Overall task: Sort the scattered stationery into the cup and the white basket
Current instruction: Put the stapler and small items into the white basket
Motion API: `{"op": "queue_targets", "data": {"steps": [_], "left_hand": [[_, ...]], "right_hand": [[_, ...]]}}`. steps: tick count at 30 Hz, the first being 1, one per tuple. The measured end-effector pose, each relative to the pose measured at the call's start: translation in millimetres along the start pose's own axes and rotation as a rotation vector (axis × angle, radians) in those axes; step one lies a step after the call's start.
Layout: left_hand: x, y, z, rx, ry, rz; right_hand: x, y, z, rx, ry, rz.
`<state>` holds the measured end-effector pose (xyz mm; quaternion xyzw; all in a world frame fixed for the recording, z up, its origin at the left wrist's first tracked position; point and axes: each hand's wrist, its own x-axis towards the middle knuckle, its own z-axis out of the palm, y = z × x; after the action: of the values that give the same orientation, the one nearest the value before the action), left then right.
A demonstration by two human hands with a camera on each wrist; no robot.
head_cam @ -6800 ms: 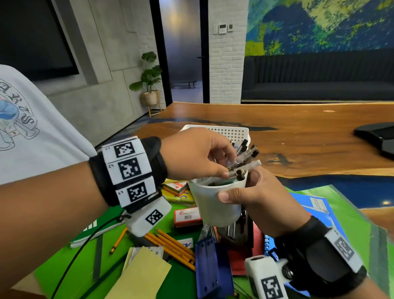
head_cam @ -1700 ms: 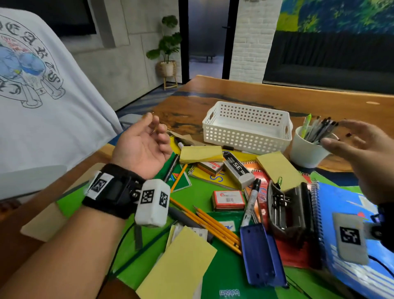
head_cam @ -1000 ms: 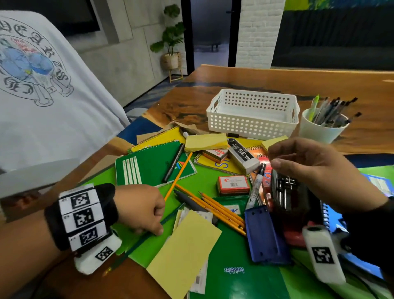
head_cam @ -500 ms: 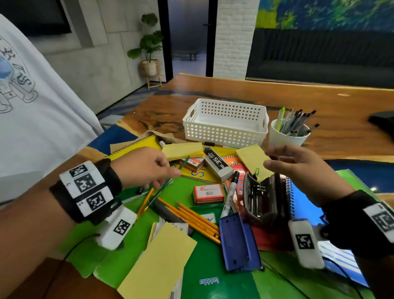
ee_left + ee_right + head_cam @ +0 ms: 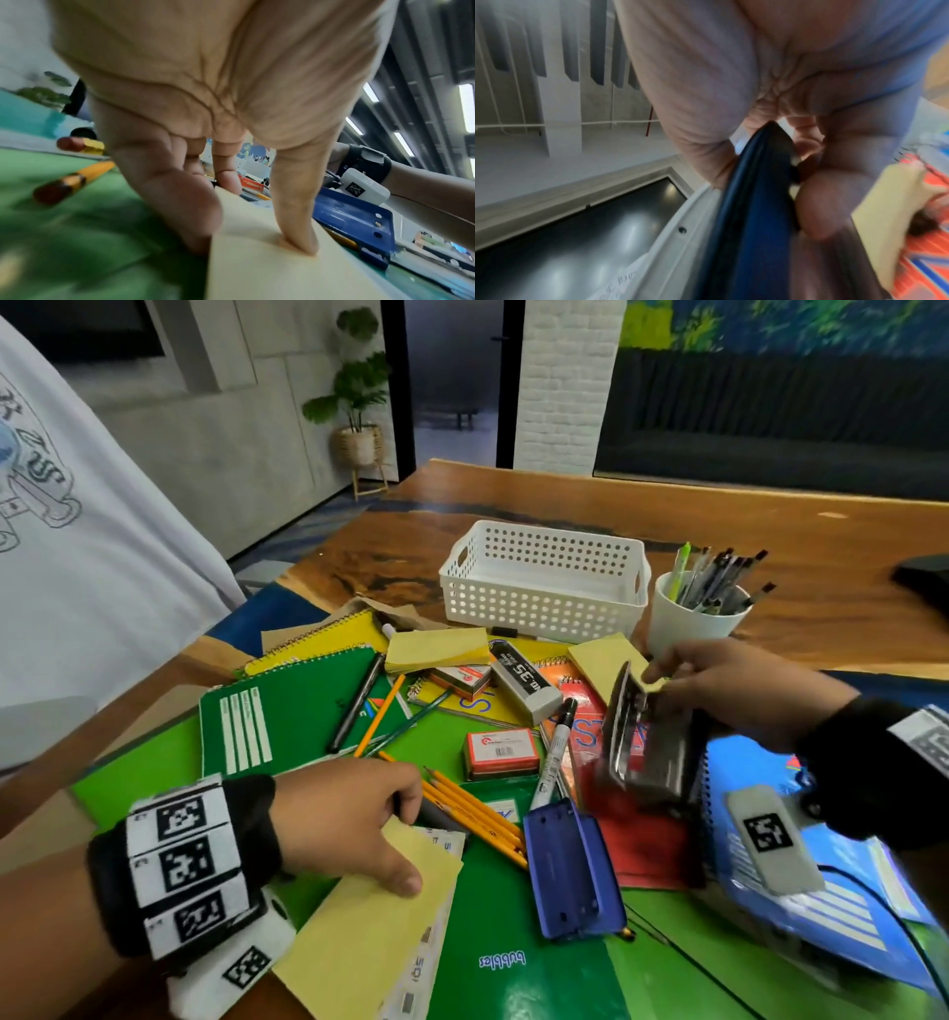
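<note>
My left hand [image 5: 405, 839] pinches the near yellow note pad [image 5: 369, 947] at its top corner. The left wrist view shows the thumb [image 5: 300, 239] pressed on top of that pad [image 5: 270, 274] and the fingers at its edge. My right hand [image 5: 662, 690] grips a black hole punch [image 5: 647, 747] and holds it tipped up on its end above the red notebook. In the blurred right wrist view the fingers curl round its dark body [image 5: 752, 223]. The white basket [image 5: 544, 603] stands at the back with nothing visible inside. To its right, the white cup [image 5: 688, 629] is full of pens.
Between my hands lie yellow pencils [image 5: 472, 809], a blue hole punch [image 5: 570, 870], a marker [image 5: 554, 752], a red box [image 5: 500, 752] and a large eraser [image 5: 524, 683]. Notebooks cover the table beneath, including one green [image 5: 277, 711] and one blue [image 5: 821, 896]. Another person in a white shirt [image 5: 77, 557] sits left.
My left hand let go of a green pencil and moved nearer, onto the yellow pad. My right hand, open half a second ago, now holds the black punch and has tipped it up.
</note>
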<state>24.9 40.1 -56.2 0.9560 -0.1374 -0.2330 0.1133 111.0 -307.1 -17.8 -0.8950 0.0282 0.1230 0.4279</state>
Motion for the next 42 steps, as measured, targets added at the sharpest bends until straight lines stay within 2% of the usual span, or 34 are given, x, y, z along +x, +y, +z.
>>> {"op": "queue_targets", "data": {"steps": [4, 8, 10, 12, 14, 16, 17, 18, 20, 21, 22, 24, 26, 29, 32, 34, 36, 38, 42], "left_hand": [[6, -13, -7, -0.184, -0.035, -0.003], [10, -26, -38, -0.443, -0.018, 0.004], [16, -34, -54, -0.646, 0.099, 0.001], [26, -39, -66, -0.901, 0.296, -0.019], [39, -41, -69, -1.105, 0.474, -0.028], [49, -39, -68, -1.217, 0.534, -0.047], [52, -36, -64, -1.197, 0.520, -0.079], [55, -36, -60, -1.093, 0.502, -0.106], [53, -35, -53, -0.617, 0.522, -0.143], [48, -33, -50, -0.377, 0.540, -0.148], [42, -29, -47, -0.229, 0.538, -0.136], [27, -21, -41, -0.113, 0.463, -0.081], [16, -12, -35, -0.020, 0.319, -0.026], [6, -8, -24, -0.006, 0.126, 0.019], [5, -15, -22, -0.025, 0.112, -0.019], [5, -17, -23, 0.007, 0.000, -0.057], [2, -10, -21, 0.060, -0.094, -0.042], [-2, 1, -20, 0.121, -0.131, -0.016], [-6, 11, -27, 0.118, -0.140, 0.028]], "right_hand": [[14, -20, -18, 0.235, 0.142, -0.040], [29, -32, -10, 0.339, 0.169, 0.020], [39, -30, 0, 0.314, 0.165, 0.052], [45, -28, 9, 0.291, 0.187, 0.057], [45, -29, 17, 0.094, 0.239, -0.007], [26, -36, 29, -0.279, 0.299, -0.182], [11, -41, 36, -0.399, 0.307, -0.304], [-6, -47, 43, -0.466, 0.253, -0.425], [-38, -52, 54, -0.561, -0.074, -0.571], [-49, -50, 58, -0.618, -0.271, -0.571], [-61, -45, 64, -0.669, -0.430, -0.551], [-72, -31, 75, -0.777, -0.592, -0.544], [-76, -17, 81, -0.886, -0.620, -0.619], [-71, -12, 75, -0.896, -0.603, -0.617], [-50, -16, 63, -0.745, -0.606, -0.521], [-39, -15, 49, -0.644, -0.521, -0.530], [-41, -26, 31, -0.722, -0.470, -0.512], [-43, -33, 23, -0.813, -0.430, -0.476], [-36, -23, 40, -1.030, -0.477, -0.436]]}}
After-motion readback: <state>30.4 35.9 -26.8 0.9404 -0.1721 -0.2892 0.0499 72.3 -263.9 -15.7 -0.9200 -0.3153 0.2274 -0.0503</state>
